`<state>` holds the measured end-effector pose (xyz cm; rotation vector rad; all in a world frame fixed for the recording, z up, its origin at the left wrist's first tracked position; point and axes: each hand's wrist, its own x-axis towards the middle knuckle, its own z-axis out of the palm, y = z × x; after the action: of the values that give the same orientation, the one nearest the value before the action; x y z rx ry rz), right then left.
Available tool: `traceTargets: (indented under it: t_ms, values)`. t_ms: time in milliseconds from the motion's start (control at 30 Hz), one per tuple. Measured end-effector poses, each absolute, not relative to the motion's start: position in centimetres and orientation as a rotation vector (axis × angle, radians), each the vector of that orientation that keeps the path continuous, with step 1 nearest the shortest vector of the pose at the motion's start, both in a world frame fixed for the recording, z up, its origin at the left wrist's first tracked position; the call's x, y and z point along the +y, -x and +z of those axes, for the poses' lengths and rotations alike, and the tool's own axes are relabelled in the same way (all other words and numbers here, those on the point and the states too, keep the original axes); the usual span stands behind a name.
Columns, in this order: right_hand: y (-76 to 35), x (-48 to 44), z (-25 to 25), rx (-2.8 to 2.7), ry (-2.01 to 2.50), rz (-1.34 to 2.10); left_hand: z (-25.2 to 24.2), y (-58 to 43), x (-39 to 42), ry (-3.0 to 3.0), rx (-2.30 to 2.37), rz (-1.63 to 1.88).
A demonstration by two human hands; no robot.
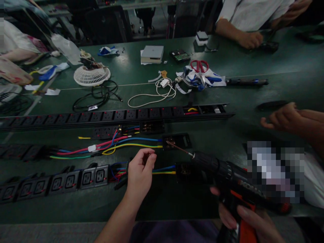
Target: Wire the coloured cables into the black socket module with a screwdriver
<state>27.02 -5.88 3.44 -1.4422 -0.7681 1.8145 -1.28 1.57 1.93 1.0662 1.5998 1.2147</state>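
Note:
My right hand (243,216) is wrapped round the handle of a black and orange power drill (227,175). Its long thin bit points left, the tip over a black terminal block (177,141) with blue, red and yellow wires. My left hand (141,168) is closed in a pinch just left of that block, above the wires; what the fingertips hold is too small to name. Below, a second terminal block (186,172) joins blue and yellow wires, partly behind the drill. A black socket strip (68,182) lies at the lower left.
A long socket strip (106,116) crosses the green table (215,209). Behind it are a white cable (144,95), black cable (101,96), white fan grille (88,76), red-handled scissors (199,65) and a white box (152,54). Other people's hands show at the right (291,118) and upper right (250,39).

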Motion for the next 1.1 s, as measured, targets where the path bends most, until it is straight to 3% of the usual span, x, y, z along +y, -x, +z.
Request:
traceTargets:
  t_ms: [333,700,1100]
  values:
    - [-28.5,-5.8,3.0,-0.957,1.232,2.024,1.5,1.4,1.3,-1.492,1.498,1.196]
    - [-29.4,-6.6,2.7,-1.095,1.341,2.020,1.1,1.4,1.3,-1.493,1.555,1.171]
    - [-26.0,-3.9,4.9,-0.891,1.364,2.013,0.7,1.8,1.5,-1.702,1.494,1.259]
